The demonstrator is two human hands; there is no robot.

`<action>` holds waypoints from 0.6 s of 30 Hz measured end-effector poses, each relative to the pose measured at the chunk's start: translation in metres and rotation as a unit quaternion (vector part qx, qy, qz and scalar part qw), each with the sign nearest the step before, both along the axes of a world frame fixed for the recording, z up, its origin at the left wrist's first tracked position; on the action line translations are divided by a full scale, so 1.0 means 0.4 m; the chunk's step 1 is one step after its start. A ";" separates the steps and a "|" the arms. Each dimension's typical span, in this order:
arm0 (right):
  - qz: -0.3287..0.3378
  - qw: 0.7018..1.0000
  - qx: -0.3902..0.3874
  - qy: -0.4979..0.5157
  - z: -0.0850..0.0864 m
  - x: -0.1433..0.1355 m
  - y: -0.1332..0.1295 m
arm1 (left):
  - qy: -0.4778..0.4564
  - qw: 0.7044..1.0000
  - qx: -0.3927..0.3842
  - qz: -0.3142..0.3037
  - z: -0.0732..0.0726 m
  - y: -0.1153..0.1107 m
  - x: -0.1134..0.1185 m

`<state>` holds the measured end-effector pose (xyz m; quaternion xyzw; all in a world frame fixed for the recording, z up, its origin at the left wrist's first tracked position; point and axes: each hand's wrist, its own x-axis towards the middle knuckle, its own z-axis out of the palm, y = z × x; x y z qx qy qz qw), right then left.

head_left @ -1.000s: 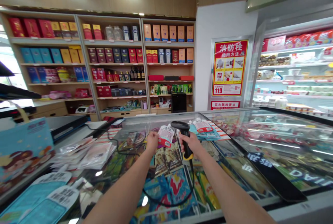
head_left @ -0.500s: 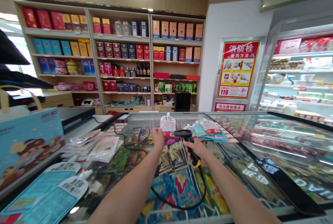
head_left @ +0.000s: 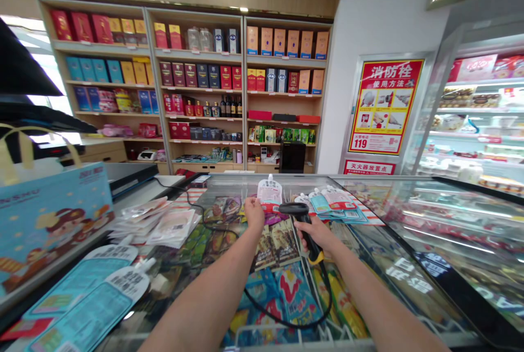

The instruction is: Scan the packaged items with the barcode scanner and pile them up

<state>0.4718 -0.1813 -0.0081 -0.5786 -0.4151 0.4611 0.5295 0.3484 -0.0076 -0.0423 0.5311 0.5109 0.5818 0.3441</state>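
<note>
Holding 1 pouch (head_left: 271, 192), left hand (head_left: 254, 212); 1 scanner (head_left: 295, 209), right hand (head_left: 317, 231).

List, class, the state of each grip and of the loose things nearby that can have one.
Left grip: closed on the pouch's edge.
Held pouch: upright, spout up.
Right grip: wrapped around the scanner's handle.
Scanner: held up; whether it is on, cannot tell.
Cable: slack, looped.
Teal pouches at left: flat, overlapping.
Pouches at right: loosely piled.
Carrier bag: standing, handles up.
</note>
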 end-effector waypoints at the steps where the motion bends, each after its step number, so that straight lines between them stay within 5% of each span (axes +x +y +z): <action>1: -0.001 1.000 0.001 -0.002 -0.001 0.000 0.001 | -0.011 1.000 -0.002 -0.001 0.001 -0.001 0.000; 12: 0.011 1.000 0.022 0.001 -0.002 -0.019 0.003 | -0.047 0.998 -0.025 0.014 0.018 -0.014 -0.006; 18: 0.040 0.998 0.013 0.045 0.033 -0.086 -0.005 | -0.078 0.997 -0.025 -0.010 0.059 -0.027 -0.104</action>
